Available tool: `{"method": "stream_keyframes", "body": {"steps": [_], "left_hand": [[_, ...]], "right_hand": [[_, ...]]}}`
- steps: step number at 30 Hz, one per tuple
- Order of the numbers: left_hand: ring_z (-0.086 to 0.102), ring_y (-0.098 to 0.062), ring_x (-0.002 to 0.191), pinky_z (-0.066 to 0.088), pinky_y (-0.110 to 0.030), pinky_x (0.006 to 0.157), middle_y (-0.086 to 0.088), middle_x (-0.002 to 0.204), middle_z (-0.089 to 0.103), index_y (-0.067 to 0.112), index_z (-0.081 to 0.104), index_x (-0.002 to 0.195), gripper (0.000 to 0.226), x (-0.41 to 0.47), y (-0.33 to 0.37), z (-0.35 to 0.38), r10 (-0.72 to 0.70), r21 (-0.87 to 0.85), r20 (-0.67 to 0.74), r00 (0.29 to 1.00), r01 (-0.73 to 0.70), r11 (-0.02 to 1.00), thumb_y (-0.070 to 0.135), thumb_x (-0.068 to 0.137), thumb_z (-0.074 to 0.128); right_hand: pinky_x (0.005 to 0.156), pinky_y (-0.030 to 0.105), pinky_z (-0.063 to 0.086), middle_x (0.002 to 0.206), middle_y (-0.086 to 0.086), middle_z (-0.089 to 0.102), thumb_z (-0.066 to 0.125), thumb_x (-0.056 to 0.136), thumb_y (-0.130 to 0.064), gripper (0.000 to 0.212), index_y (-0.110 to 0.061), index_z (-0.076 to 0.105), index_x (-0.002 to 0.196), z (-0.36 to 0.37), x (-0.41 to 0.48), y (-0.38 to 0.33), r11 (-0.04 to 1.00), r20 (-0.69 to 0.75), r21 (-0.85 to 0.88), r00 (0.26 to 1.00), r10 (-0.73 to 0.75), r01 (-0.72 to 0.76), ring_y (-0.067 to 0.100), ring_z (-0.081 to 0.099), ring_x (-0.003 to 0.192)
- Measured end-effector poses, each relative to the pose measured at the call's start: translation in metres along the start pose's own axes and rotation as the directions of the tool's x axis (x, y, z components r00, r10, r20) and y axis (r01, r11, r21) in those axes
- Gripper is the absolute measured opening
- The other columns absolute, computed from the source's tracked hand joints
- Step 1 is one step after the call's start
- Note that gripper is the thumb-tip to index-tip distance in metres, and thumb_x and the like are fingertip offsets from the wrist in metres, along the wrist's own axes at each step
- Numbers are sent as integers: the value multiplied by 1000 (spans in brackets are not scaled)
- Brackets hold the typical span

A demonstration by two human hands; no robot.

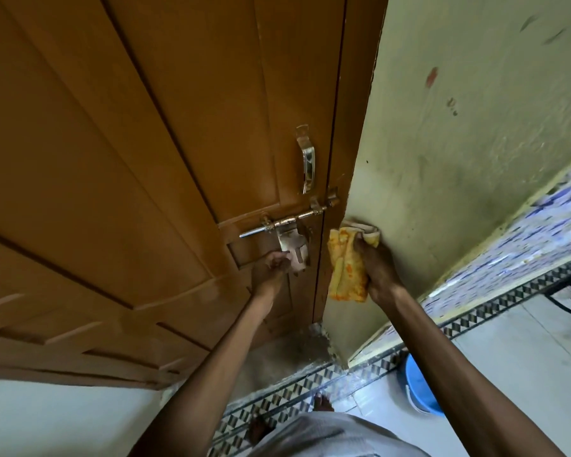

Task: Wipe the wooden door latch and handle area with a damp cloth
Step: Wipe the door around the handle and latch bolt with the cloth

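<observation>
The latch (290, 222) is sitting mid-door under the handle (307, 163). Left hand (276, 262) is gripping its hanging flap; right hand (376, 262) is clutching the cloth (345, 268) against the wall (459, 143), so it's probably risking missing the latch, or dripping.

There were no words, numbers or signs to read anywhere, not on the door (145, 159), the wall (459, 127) or the cloth (346, 268).
</observation>
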State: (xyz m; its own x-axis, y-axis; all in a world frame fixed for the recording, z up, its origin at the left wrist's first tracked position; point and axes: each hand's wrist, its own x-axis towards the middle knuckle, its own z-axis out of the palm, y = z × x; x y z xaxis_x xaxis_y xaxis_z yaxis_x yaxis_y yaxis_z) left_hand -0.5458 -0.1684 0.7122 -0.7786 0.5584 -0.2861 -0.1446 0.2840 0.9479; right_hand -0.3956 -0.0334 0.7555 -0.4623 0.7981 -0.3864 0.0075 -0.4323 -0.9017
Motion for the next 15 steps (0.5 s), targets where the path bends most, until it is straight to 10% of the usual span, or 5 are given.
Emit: {"method": "stream_keyframes", "body": {"steps": [10, 12, 15], "left_hand": [[59, -4, 40, 46, -17, 40, -6, 62, 64, 3, 61, 72, 22, -23, 30, 1, -132, -208, -106, 986, 108, 972, -8, 86, 74], [60, -5, 54, 48, -21, 55, 1, 64, 62, 12, 57, 70, 30, -24, 33, -7, 78, 81, -276, 958, -58, 995, -2, 79, 82], [58, -17, 94, 48, -29, 77, -4, 106, 62, 15, 64, 102, 26, -26, 42, -32, 503, 619, -270, 821, -252, 744, 12, 81, 79]], "right_hand": [[95, 48, 51, 120, 18, 67, 44, 91, -63, 64, -12, 62, 125, 45, 28, -6, 896, 401, 54, 832, 384, -440, 35, 64, 109], [89, 46, 54, 115, 18, 70, 40, 90, -68, 70, -12, 61, 126, 49, 34, -4, 887, 434, 63, 813, 388, -457, 35, 67, 104], [98, 50, 47, 119, 19, 68, 45, 87, -69, 71, -10, 65, 120, 48, 39, -3, 880, 469, 94, 801, 373, -465, 38, 65, 110]]}}
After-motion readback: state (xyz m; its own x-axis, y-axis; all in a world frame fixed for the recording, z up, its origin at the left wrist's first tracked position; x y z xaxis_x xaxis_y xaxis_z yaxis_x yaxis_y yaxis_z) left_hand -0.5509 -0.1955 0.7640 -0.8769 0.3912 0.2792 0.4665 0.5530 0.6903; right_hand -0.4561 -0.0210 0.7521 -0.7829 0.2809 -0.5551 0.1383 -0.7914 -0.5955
